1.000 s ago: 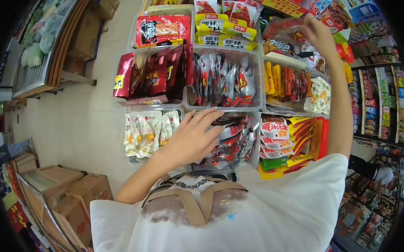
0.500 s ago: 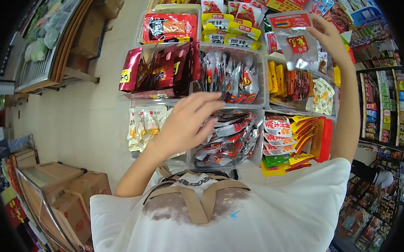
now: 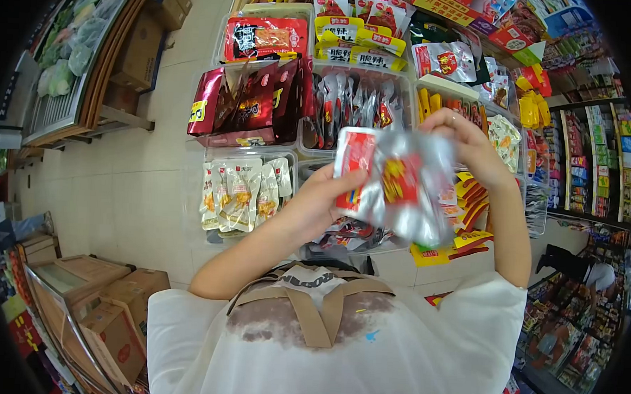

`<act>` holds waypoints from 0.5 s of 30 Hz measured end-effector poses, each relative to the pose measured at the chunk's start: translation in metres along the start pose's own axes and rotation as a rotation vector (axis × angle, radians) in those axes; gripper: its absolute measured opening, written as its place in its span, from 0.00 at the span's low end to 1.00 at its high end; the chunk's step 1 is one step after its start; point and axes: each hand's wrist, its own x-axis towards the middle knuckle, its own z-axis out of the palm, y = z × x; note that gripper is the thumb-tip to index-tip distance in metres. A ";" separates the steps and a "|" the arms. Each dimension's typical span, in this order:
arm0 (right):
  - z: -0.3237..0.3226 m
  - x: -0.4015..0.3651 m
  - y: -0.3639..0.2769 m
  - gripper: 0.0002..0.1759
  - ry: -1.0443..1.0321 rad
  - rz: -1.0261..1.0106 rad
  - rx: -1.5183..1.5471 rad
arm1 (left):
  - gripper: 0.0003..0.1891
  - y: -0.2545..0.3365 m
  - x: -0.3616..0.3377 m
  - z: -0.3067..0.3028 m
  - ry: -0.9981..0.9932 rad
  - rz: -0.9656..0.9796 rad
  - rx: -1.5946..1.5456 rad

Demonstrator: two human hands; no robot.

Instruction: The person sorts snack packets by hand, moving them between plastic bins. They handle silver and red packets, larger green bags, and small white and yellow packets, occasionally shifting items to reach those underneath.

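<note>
Silver and shiny, the packet [image 3: 400, 186] sits between both hands, the left hand [image 3: 314, 205] pinching its red end and the right hand [image 3: 466, 144] gripping its far edge. The foil looks smooth, thin and crinkly, so I think it could slip out of their grip, or rip if the hands pull apart too hard. Past the hands stand clear plastic bins [image 3: 250, 152] of flat snacks, with white packs [image 3: 242, 190] by the left hand.

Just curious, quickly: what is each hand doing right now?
Left hand: closed, holding the silver snack packet.
Right hand: closed, holding the same packet.
</note>
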 end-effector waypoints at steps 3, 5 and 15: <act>0.022 -0.026 0.018 0.33 0.041 -0.185 -0.172 | 0.15 -0.013 0.012 -0.002 0.046 0.113 -0.048; 0.038 -0.034 0.032 0.32 0.171 -0.028 -0.175 | 0.15 -0.024 0.016 0.008 0.028 0.202 0.057; 0.006 -0.040 0.014 0.27 0.774 -0.054 -0.016 | 0.09 0.032 0.051 0.003 -0.269 0.873 2.131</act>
